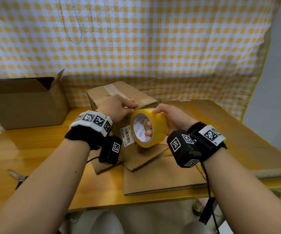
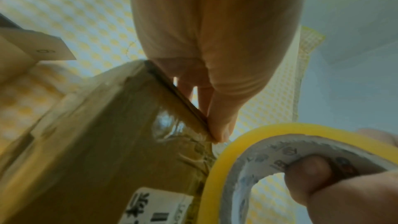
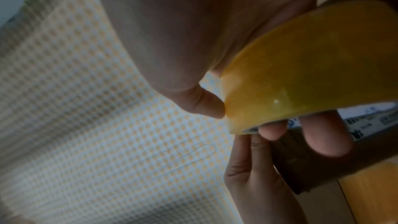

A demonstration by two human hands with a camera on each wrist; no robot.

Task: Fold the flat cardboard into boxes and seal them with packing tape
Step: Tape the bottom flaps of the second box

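So the right hand (image 1: 170,118) has the tape roll (image 1: 149,127) hooked from the inside, fingers (image 1: 148,128) curled through the core and thumb over the outer rim, which I'd guess is so the roll can spin and pay out tape while still being steered. The roll sits upright on its edge, open core facing the camera, right up against the near top corner of the box (image 1: 119,95). The left hand (image 1: 117,106) is just left of the roll, fingers bent down over the box's top edge, and in the left wrist view the thumb and fingertips pinch right at that corner where shiny clear tape already wraps the cardboard. My read is it's pinning the tape end down so it doesn't lift while the roll gets pulled away, though I can't see the loose strip itself clearly. The box stands closed on a flat sheet (image 1: 161,174) of cardboard below both hands. Scissors (image 1: 17,176) lie well off to the left of the left forearm, probably parked there for the cut. Another box (image 1: 26,105) with flaps open sits further left and back, not sealed yet.
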